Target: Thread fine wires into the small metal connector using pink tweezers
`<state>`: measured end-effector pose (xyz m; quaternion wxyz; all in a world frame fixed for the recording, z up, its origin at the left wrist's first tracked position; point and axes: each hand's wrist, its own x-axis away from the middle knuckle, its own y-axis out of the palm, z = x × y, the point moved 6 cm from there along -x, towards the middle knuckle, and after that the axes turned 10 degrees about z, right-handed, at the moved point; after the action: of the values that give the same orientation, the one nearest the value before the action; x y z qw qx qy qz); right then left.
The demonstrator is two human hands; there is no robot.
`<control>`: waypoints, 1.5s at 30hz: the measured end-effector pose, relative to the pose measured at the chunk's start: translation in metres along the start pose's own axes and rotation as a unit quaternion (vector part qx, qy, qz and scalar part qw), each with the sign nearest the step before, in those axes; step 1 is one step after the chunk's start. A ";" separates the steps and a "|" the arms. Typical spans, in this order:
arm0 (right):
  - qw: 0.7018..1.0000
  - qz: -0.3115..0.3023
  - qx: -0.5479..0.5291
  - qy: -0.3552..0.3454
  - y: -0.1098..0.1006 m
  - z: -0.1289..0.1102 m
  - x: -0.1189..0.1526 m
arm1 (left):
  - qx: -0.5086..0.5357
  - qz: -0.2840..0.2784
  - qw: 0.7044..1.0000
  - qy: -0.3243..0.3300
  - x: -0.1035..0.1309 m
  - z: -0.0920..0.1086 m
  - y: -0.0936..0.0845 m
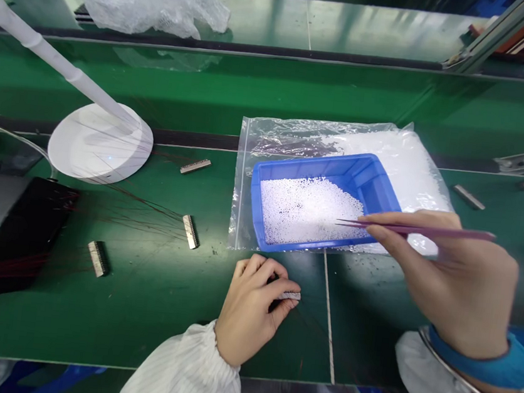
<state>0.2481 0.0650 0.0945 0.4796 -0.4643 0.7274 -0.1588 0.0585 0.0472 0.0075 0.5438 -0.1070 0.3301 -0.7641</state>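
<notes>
My right hand [456,275] grips purple tweezers [428,231] between thumb and fingers. Their thin tips reach over small white beads [307,211] in a blue plastic bin [313,164]; whether the tips hold a bead is too small to tell. Below the bin, my left hand [254,303] is closed, pinching a small connector-like block [289,295] against the green table. Most of that block is hidden by the fingers. A blue band [484,360] circles my right wrist.
Similar small blocks lie left of the bin, one [190,232] with thin dark wires, and another [469,197] at right. A clear zip bag [402,168] of white beads lies under the bin. A white lamp base [102,147] and a black box [18,219] stand at left.
</notes>
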 end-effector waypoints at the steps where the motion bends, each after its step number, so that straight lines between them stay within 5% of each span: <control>1: 1.000 0.011 -0.008 0.004 -0.004 -0.003 0.007 | -0.001 -0.001 1.000 0.000 0.000 0.000 0.000; 5: 0.996 0.054 -0.066 0.026 -0.014 -0.005 0.031 | -0.001 0.000 1.000 0.003 0.000 -0.001 0.001; 9: 0.993 0.111 -0.014 0.023 -0.022 0.003 0.029 | 0.003 0.004 1.000 0.007 0.001 -0.001 0.002; 16: 0.999 -0.005 0.028 -0.030 0.012 0.006 0.000 | 0.003 0.010 1.000 0.011 0.001 0.000 0.000; 26: 0.995 -0.084 0.013 -0.058 0.041 0.012 -0.005 | 0.005 0.005 1.000 0.003 0.000 0.001 0.000; 45: 0.996 -0.068 0.006 -0.056 0.032 0.009 -0.008 | 0.004 0.005 1.000 0.005 0.001 0.001 0.000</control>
<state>0.2400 0.0902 0.0734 0.5107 -0.5179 0.6649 -0.1696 0.0583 0.0459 0.0083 0.5463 -0.0998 0.3302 -0.7633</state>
